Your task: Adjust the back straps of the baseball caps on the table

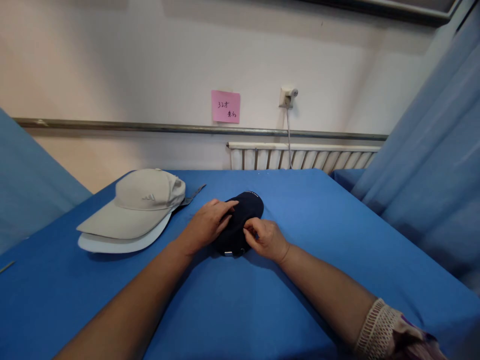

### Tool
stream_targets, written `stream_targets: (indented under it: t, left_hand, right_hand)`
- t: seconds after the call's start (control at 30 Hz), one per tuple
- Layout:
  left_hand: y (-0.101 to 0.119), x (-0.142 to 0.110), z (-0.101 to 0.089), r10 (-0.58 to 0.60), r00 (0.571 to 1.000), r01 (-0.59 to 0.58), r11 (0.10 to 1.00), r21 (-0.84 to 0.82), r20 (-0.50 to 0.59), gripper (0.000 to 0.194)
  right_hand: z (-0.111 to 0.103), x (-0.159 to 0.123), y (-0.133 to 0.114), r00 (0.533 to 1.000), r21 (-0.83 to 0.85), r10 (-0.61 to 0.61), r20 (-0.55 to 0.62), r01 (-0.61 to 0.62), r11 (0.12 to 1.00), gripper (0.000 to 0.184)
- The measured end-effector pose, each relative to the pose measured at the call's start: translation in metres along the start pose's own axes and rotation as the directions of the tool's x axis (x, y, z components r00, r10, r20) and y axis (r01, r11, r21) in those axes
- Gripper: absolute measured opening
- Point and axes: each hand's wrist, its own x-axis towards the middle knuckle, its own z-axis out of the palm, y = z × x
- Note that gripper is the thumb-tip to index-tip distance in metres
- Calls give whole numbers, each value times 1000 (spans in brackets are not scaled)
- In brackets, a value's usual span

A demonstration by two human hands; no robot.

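Observation:
A dark navy or black baseball cap (250, 204) lies on the blue cover in the middle, its brim pointing away from me. Small light lettering runs along the brim's far edge, and a metal buckle shows at the near end. My left hand (210, 222) grips the left side of the crown, with fingers and thumb on the fabric. On the right side, my right hand (267, 239) pinches the cap's edge between thumb and fingers. Further left, a beige cap (140, 192) rests on top of a pale cap (116, 245), away from both hands.
A blue-covered table or bed (337, 260) stretches under everything. Behind it are a white radiator (300, 155), a metal rail (150, 127), a pink note (225, 106) and a socket with a plugged-in cord (287, 98). Blue curtains (438, 165) hang at both sides.

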Motion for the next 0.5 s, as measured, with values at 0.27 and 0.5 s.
stream_targets:
  t: [0.27, 0.5]
  left_hand:
    - [-2, 2, -1, -3, 999, 2, 1000, 29, 38, 43]
    - [-3, 3, -1, -11, 1000, 11, 1000, -4, 25, 41]
  right_hand:
    - [0, 0, 1, 1000, -7, 9, 13, -9, 1000, 10]
    - [-2, 2, 0, 1000, 5, 2, 13, -2, 1000, 9]
